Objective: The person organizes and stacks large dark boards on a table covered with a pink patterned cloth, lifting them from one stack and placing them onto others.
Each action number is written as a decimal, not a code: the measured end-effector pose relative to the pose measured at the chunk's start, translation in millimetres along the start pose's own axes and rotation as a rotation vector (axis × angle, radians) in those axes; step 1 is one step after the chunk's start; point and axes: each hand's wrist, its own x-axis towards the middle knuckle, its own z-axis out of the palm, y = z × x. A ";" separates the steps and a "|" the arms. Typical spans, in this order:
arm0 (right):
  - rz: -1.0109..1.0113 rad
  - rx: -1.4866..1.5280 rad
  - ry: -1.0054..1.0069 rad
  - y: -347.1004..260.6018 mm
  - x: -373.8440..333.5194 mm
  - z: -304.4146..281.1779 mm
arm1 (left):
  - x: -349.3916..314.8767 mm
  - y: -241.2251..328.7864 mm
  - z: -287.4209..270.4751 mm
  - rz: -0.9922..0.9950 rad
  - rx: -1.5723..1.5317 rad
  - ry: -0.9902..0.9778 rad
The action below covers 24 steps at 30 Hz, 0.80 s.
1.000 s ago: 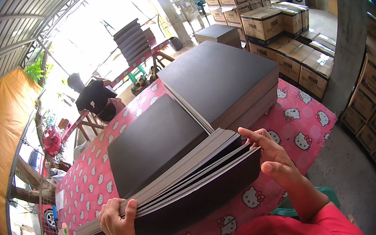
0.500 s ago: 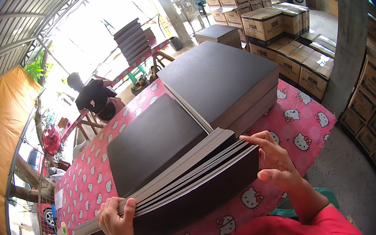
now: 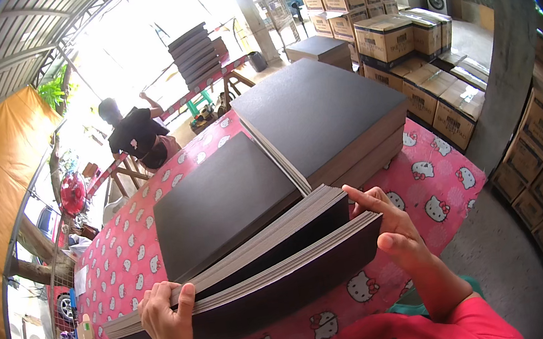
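Note:
A thick stack of black boards with pale grey edges (image 3: 282, 298) stands tilted on its long side before me. My left hand (image 3: 169, 316) is closed round its left end, thumb over the top edges. At the right end the stack is parted into a rear and a front bundle by a dark wedge-shaped gap. My right hand (image 3: 395, 225) has its index fingertip on the rear bundle's corner. Its thumb stands apart, beside the front bundle's corner. Behind lie a lower pile of black boards (image 3: 221, 203) and a taller pile (image 3: 326, 114), side by side.
A pink cartoon-print cloth (image 3: 117, 272) covers the table. Taped cardboard boxes (image 3: 384, 38) are stacked at the back right, with more boxes (image 3: 538, 162) beyond a grey post (image 3: 503, 56). Another person (image 3: 137, 136) works at a far table near a red fan (image 3: 73, 193).
Several fanned gaps have become one wide gap between two bundles. My right index finger has moved slightly left and up onto the rear bundle. The far person has raised an arm.

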 end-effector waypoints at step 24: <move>0.019 0.085 0.036 3.5 -0.3 3.6 | 0.9 -0.5 3.4 0.009 -0.021 0.083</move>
